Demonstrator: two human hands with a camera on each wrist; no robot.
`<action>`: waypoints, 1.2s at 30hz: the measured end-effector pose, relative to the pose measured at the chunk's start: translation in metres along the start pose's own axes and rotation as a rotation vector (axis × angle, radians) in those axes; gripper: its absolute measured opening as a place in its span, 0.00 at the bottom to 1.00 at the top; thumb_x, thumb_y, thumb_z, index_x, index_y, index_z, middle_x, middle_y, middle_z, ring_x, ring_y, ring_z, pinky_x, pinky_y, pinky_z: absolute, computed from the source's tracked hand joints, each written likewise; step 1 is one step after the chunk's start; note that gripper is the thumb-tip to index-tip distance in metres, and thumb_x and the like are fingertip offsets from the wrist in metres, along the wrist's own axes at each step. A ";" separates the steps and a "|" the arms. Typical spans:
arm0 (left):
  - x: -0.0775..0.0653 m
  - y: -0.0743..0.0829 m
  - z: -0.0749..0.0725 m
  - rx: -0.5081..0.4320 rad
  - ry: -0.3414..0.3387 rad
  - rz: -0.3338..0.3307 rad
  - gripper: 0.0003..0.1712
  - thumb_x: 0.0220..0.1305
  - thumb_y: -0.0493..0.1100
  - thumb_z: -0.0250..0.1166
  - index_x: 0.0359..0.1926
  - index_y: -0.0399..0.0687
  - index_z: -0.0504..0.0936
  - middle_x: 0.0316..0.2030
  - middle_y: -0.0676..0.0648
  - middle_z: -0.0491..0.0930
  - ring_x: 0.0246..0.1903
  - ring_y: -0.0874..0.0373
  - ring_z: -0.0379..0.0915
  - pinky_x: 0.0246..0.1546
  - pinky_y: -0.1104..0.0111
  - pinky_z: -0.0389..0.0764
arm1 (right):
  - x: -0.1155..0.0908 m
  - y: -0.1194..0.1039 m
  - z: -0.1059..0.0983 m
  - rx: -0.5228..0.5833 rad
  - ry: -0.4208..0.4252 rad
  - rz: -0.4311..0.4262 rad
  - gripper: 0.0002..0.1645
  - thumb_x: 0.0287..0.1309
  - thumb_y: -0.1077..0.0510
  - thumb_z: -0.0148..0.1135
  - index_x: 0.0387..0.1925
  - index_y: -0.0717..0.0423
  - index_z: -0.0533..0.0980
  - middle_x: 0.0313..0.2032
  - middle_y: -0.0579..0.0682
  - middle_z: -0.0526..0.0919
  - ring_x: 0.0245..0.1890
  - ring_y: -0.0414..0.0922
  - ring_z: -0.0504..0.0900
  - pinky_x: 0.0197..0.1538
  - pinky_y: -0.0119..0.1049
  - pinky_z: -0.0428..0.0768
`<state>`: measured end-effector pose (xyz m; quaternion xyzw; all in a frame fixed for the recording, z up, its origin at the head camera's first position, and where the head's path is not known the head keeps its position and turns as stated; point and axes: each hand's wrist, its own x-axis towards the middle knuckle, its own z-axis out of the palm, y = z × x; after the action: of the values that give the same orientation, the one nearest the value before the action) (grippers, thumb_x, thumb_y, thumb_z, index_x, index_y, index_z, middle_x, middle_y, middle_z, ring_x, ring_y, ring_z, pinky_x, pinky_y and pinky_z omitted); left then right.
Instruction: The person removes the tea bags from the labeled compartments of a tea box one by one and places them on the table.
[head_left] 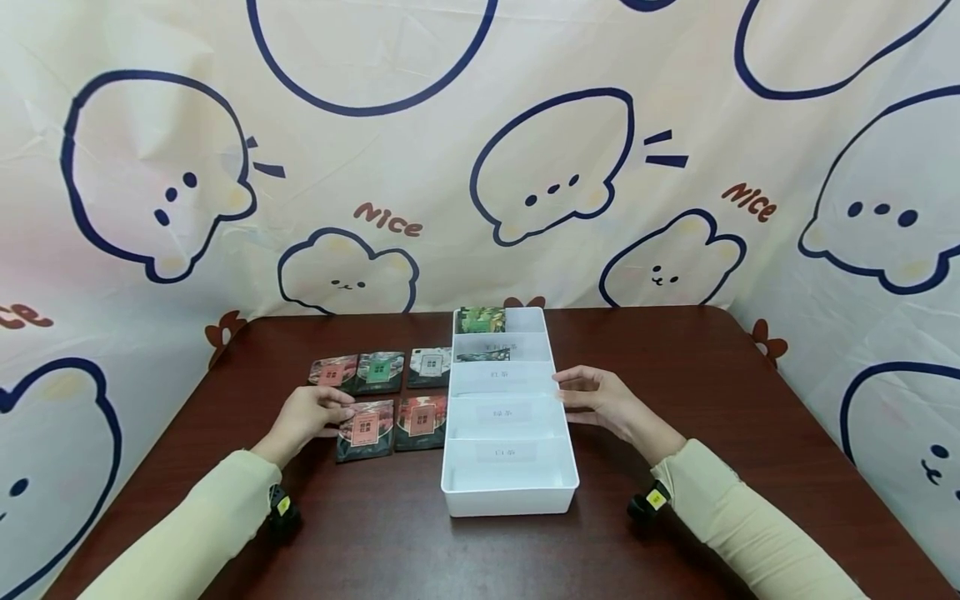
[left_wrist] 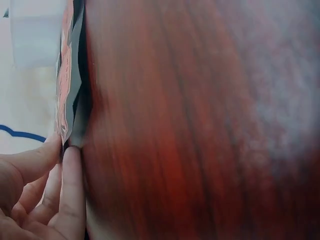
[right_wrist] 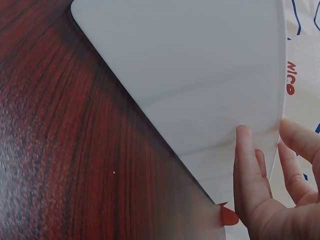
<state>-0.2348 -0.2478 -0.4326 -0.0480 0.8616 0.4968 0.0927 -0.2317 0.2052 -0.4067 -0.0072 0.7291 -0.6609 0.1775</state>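
Observation:
My left hand [head_left: 303, 417] pinches the left edge of a tea packet [head_left: 365, 429] with a pink label and dark base. In the left wrist view, thumb and finger lie on opposite faces of the packet [left_wrist: 65, 85] at its edge. Beside it lies a tea packet with a red label [head_left: 422, 421]. On the right, my right hand [head_left: 606, 402] touches the side of a long white divided box [head_left: 510, 502]. The right wrist view shows its fingers extended, one fingertip [right_wrist: 243, 132] against the outer wall and others at the rim.
Behind lie packets with pink [head_left: 332, 372], green [head_left: 380, 372] and pale [head_left: 430, 367] labels. A green packet [head_left: 482, 320] sits in the box's farthest compartment, another packet [head_left: 483, 355] in the one before it. Labels mark several compartments. A patterned curtain [head_left: 450, 167] backs the brown table [head_left: 360, 525].

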 end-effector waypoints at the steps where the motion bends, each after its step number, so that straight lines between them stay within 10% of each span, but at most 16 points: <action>1: 0.000 0.000 0.000 0.011 0.004 0.001 0.13 0.64 0.35 0.64 0.48 0.31 0.80 0.37 0.42 0.84 0.33 0.59 0.81 0.35 0.60 0.86 | 0.000 0.000 0.000 0.001 0.000 0.001 0.26 0.57 0.61 0.68 0.57 0.62 0.74 0.49 0.56 0.76 0.40 0.44 0.84 0.48 0.45 0.84; 36: 0.004 0.002 0.004 0.150 0.037 0.000 0.11 0.61 0.37 0.67 0.45 0.37 0.84 0.42 0.38 0.82 0.32 0.59 0.81 0.33 0.62 0.85 | 0.000 0.000 -0.001 -0.002 0.001 -0.002 0.25 0.57 0.62 0.68 0.56 0.62 0.74 0.48 0.56 0.77 0.40 0.45 0.83 0.49 0.48 0.83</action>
<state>-0.2391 -0.2430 -0.4338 -0.0502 0.8980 0.4297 0.0800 -0.2321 0.2058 -0.4068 -0.0079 0.7298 -0.6605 0.1763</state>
